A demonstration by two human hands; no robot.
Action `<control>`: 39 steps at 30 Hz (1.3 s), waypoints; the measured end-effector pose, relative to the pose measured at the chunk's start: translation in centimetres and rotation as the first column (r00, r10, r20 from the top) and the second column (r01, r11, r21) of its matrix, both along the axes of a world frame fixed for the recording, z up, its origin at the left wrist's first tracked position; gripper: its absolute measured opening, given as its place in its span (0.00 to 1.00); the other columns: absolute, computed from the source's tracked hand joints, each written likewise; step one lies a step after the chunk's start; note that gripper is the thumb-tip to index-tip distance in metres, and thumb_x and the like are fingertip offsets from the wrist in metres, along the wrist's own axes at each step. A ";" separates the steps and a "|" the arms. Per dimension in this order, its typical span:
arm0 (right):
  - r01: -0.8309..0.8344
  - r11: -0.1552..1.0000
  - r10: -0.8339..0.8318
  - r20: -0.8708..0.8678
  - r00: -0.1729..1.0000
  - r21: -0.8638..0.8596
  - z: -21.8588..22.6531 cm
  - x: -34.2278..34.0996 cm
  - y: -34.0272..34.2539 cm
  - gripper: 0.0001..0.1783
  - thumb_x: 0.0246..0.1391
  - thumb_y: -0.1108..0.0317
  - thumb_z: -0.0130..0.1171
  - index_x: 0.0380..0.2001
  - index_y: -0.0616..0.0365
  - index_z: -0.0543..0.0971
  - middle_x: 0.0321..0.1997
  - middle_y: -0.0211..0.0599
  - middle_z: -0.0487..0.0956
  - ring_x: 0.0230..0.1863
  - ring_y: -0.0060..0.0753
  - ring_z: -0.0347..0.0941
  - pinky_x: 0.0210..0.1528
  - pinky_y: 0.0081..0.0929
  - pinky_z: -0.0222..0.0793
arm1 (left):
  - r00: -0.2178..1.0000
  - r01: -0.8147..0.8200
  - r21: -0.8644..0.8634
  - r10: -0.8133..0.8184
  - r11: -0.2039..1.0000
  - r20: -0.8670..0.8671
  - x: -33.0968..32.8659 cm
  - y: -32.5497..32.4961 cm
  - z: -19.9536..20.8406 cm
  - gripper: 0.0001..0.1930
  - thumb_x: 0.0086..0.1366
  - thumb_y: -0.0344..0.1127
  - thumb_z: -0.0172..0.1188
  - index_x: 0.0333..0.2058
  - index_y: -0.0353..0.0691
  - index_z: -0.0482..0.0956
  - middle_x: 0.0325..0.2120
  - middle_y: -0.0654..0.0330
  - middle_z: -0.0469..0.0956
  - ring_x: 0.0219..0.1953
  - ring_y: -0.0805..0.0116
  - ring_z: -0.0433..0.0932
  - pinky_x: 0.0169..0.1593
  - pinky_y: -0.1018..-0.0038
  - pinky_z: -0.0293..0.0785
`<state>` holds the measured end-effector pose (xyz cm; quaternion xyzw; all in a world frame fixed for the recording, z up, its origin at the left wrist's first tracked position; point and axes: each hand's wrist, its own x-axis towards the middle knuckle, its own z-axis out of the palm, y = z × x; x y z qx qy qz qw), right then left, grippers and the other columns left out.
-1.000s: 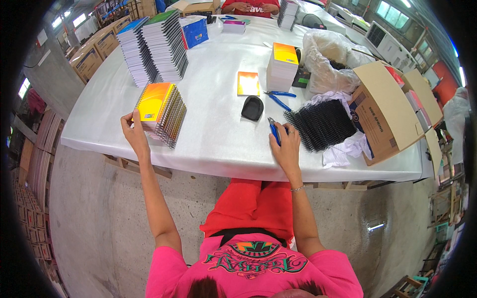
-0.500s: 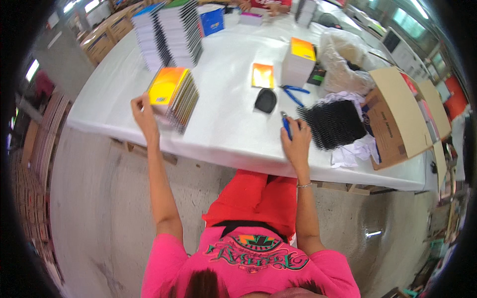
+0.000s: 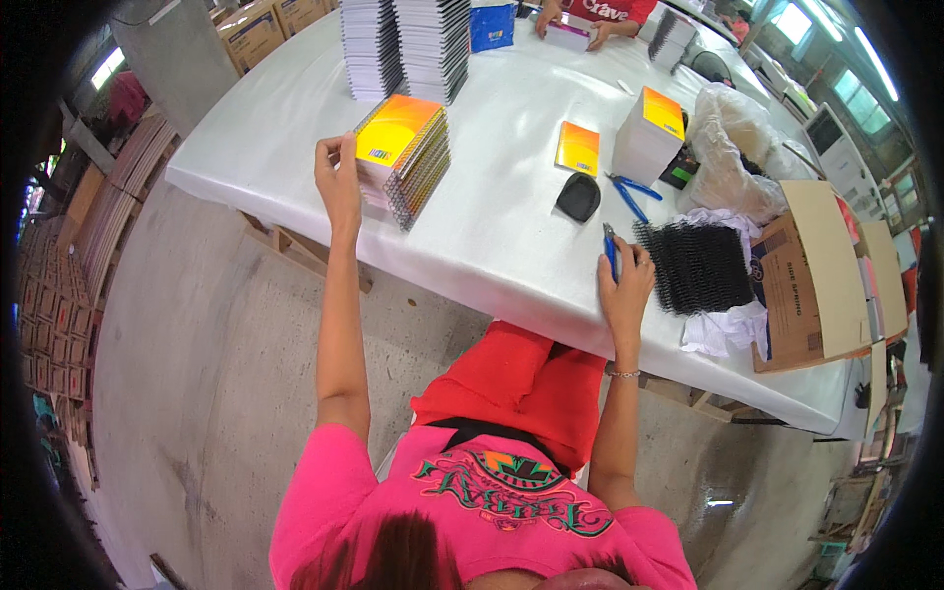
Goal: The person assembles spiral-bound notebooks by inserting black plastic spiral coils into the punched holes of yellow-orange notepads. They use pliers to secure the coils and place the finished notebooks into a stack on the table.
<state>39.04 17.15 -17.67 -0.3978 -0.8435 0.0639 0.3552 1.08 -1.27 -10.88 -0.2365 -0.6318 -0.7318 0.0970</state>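
Note:
A stack of spiral notebooks (image 3: 401,147) with yellow-orange covers stands at the left near edge of the table. My left hand (image 3: 339,182) is closed at the left corner of its top notebook, fingertips partly hidden. In my right hand (image 3: 627,285) are blue-handled cutting pliers (image 3: 611,254), their jaws pointing away from me above the table. Just right of that hand lies a bundle of black spiral binding coils (image 3: 696,267) on white paper. Beyond it are a second pair of blue-handled pliers (image 3: 634,197) and a rounded black pad-like object (image 3: 578,198).
Tall stacks of bound books (image 3: 423,44) stand at the back left. A yellow-orange cover (image 3: 577,147) lies by a block of unbound books (image 3: 646,138). An open cardboard box (image 3: 792,285) and a clear plastic bag (image 3: 723,133) occupy the right. Across the table, another person's hands (image 3: 596,37) hold a small box-shaped item.
The view has turned, so the table's things appear farther right. Both hands keep their places, the left at the notebook stack and the right around the pliers.

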 end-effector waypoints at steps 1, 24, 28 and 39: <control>-0.001 1.000 0.001 0.001 1.000 0.006 0.0 0.0 0.1 0.23 0.57 0.62 0.60 0.56 0.55 0.75 0.55 0.51 0.70 0.57 0.52 0.65 0.63 0.48 0.57 | 1.000 0.006 -0.001 -0.006 1.000 0.008 0.1 0.0 0.2 0.15 0.70 0.42 0.58 0.38 0.32 0.76 0.34 0.58 0.77 0.40 0.69 0.72 0.47 0.72 0.68; -0.007 1.000 0.008 -0.010 1.000 0.004 -0.1 0.2 0.0 0.24 0.57 0.60 0.60 0.56 0.54 0.75 0.55 0.50 0.70 0.58 0.51 0.65 0.63 0.48 0.57 | 0.923 -0.147 -0.987 -0.350 0.062 -0.160 -0.7 3.7 7.6 0.76 0.30 0.89 0.59 0.73 0.62 0.31 0.68 0.30 0.48 0.67 0.25 0.55 0.63 0.35 0.58; -0.018 1.000 0.018 -0.019 1.000 -0.014 0.0 0.3 -0.1 0.24 0.58 0.60 0.60 0.56 0.54 0.75 0.56 0.50 0.70 0.58 0.51 0.64 0.63 0.49 0.56 | 0.932 -0.081 -0.995 -0.349 0.064 -0.099 -1.3 3.9 7.6 0.75 0.32 0.82 0.66 0.73 0.64 0.30 0.67 0.27 0.47 0.67 0.25 0.56 0.64 0.40 0.60; -0.026 0.999 0.025 -0.038 0.999 -0.028 0.0 0.3 -0.2 0.24 0.57 0.60 0.61 0.56 0.54 0.76 0.56 0.51 0.70 0.59 0.52 0.63 0.64 0.49 0.56 | 0.913 -0.031 -0.990 -0.399 0.139 -0.085 -2.3 3.4 7.8 0.70 0.38 0.71 0.70 0.74 0.58 0.37 0.61 0.17 0.53 0.59 0.26 0.69 0.63 0.52 0.65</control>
